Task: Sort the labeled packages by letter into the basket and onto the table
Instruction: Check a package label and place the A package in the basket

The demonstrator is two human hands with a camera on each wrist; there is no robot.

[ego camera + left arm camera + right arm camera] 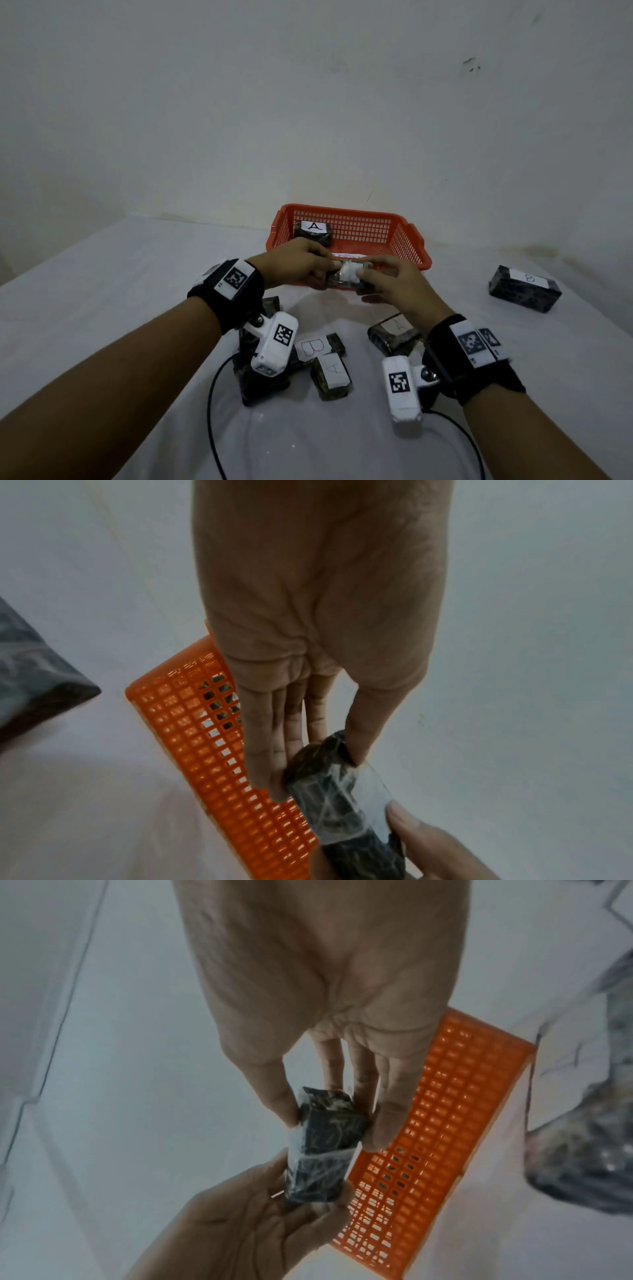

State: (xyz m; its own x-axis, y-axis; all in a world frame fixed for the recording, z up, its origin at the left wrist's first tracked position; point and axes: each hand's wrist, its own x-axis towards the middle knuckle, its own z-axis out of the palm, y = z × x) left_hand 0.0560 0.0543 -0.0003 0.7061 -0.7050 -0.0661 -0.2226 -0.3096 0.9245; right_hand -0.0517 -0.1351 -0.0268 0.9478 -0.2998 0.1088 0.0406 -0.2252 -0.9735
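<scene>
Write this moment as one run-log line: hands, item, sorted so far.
hands: left hand and right hand both grip one package | label: unreadable | basket: package A | table: package B

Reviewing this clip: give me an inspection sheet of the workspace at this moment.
Surface: white table.
Job's things: orange basket holds an A package; B package lies apart on the right; unsorted pile near the wrists.
Clutter: nothing seen.
Grip: left hand and right hand pinch opposite ends of one held package; its letter is unreadable.
Cables: black cable trails from the wrist cameras.
Surroundings: bare white wall.
</scene>
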